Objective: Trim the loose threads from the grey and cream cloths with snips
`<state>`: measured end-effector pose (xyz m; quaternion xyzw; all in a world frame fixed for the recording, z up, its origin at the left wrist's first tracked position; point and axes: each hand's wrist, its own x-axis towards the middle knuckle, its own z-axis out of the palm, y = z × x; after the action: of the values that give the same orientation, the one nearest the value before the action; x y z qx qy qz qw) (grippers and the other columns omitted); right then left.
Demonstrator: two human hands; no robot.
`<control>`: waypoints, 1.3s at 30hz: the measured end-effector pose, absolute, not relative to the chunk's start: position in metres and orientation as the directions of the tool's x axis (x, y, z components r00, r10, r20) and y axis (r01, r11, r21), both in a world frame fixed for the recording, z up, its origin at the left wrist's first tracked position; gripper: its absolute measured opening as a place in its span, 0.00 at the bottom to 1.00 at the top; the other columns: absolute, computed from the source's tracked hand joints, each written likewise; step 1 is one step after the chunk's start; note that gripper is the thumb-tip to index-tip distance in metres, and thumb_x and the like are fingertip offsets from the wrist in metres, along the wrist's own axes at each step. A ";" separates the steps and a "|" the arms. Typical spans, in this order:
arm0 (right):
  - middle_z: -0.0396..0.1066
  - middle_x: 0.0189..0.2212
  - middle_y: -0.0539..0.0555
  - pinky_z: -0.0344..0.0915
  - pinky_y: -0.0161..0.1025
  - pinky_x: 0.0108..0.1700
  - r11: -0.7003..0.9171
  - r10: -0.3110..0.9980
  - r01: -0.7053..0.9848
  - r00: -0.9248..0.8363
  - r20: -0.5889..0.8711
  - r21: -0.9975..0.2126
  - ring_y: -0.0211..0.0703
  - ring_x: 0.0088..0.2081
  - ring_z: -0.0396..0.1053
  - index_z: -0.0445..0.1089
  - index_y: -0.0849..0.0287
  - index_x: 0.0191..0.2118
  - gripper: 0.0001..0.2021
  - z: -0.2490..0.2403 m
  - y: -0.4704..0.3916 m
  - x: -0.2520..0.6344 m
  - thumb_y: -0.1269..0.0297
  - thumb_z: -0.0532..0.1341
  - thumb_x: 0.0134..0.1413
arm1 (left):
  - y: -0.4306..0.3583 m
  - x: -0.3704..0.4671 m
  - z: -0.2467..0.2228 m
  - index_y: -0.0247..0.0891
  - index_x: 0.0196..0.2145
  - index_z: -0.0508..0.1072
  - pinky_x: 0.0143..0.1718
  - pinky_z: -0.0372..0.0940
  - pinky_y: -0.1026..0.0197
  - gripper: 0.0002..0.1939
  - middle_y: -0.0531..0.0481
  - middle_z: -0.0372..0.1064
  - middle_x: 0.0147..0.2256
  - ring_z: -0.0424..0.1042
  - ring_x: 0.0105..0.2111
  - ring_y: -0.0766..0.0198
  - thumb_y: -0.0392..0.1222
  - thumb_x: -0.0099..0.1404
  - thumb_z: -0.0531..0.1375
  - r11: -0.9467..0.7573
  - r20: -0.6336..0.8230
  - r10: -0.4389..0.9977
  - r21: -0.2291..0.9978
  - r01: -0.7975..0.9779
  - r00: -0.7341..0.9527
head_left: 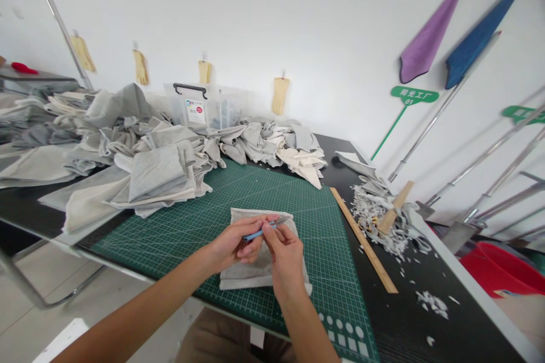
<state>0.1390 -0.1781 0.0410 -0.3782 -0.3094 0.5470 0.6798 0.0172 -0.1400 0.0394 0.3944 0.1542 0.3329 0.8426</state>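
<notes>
A flat piece of light grey cloth (242, 275) lies on the green cutting mat (191, 238) in front of me. Over it, both hands come together around a slim blue-handled tool (254, 235) with a thin metallic tip pointing up to the right; its exact kind is too small to tell. My left hand (238, 243) is closed around the handle end. The thumb and fingers of my right hand (284, 247) pinch the tool near the tip. Part of the cloth is hidden beneath my hands.
Heaps of grey and cream cloth (157, 167) line the table's left and back, before a clear plastic box (191, 108). A wooden ruler (361, 241) lies along the mat's right edge. Beyond it are cloth scraps (374, 221) and a wooden stick (395, 207). A red bucket (498, 266) stands right.
</notes>
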 end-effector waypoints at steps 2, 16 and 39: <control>0.69 0.22 0.47 0.62 0.36 0.33 0.128 0.975 -0.504 0.220 0.016 -0.854 0.37 0.26 0.65 0.73 0.60 0.28 0.09 0.042 -0.177 0.140 0.62 0.70 0.42 | -0.139 0.019 0.042 0.31 0.60 0.62 0.13 0.51 0.70 0.23 0.59 0.55 0.14 0.43 0.12 0.73 0.39 0.69 0.52 0.463 0.007 0.679 0.772 -0.436 0.734; 0.69 0.21 0.46 0.61 0.34 0.35 0.101 0.981 -0.564 0.194 -0.012 -0.820 0.35 0.27 0.65 0.72 0.60 0.26 0.07 0.035 -0.185 0.142 0.65 0.70 0.43 | -0.143 0.019 0.037 0.32 0.61 0.60 0.13 0.50 0.70 0.25 0.59 0.55 0.13 0.44 0.11 0.73 0.43 0.69 0.53 0.456 -0.020 0.668 0.801 -0.388 0.744; 0.72 0.24 0.49 0.63 0.35 0.36 0.091 0.978 -0.547 0.208 -0.030 -0.832 0.37 0.29 0.67 0.74 0.60 0.30 0.07 0.028 -0.190 0.142 0.64 0.69 0.44 | -0.145 0.017 0.032 0.32 0.60 0.61 0.13 0.52 0.70 0.24 0.58 0.57 0.13 0.46 0.11 0.73 0.42 0.69 0.53 0.455 -0.041 0.656 0.817 -0.352 0.753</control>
<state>0.1421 -0.1902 0.0277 -0.3750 -0.2869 0.5601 0.6807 0.0174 -0.1447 0.0316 0.4253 0.1786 0.3023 0.8342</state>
